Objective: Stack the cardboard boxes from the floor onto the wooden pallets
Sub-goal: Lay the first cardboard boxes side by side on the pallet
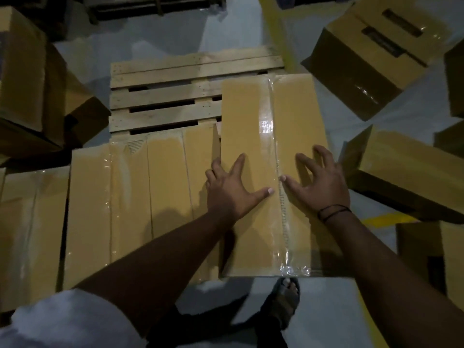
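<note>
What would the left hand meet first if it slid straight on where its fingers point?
Nothing, it seems: the left hand lies flat on the long cardboard box, whose top looks bare up to its far edge. Beyond lie the wooden pallet slats, probably lower.

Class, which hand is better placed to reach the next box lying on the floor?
Probably the right. The right hand rests near the right edge of the taped box on the pallet, next to a tilted floor box. The left hand lies further from it, beside the row of boxes.
</note>
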Motion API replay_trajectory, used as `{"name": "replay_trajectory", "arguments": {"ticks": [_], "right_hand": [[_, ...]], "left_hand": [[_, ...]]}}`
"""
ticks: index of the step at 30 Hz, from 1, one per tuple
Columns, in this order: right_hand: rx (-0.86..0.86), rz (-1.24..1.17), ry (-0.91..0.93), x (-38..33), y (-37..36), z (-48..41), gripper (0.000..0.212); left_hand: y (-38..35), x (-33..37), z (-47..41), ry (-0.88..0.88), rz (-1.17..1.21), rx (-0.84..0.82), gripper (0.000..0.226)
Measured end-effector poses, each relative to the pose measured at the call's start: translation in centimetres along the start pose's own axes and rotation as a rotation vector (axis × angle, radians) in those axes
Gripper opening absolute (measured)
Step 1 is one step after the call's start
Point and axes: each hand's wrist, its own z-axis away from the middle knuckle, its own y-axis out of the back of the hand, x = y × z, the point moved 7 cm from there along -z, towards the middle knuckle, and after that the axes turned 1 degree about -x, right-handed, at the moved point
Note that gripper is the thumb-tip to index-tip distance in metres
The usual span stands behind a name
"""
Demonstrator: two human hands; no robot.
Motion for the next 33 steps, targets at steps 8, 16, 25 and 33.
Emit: {"name": "replay_trajectory", "arguments": {"ticks": [8,16,25,33], "right_hand": [[-0.126,-0.136,0.051,7.1,-3.3,-2.8,0.071],[-0.218,-0.129,0.121,9.0,-6.3,-5.8,0.071],[-0.784,0.034,-0.005,9.6,-18.5,-2.1,0.107],[-0.841,0.118,0.067,10.4,-18.2,-2.0,0.111]], "left_hand": [[-5.0,3.8,-0.9,0.128,-0.011,0.112,0.102],[-9.7,2.4,-1.8,0.220,0.083,0.086,0.107],[-17.6,-3.9,-1.5,0.250,-0.341,-0.323,0.116],[-18.9,-5.3,-0.3,0.128,-0.483,-0.357,0.137]]}}
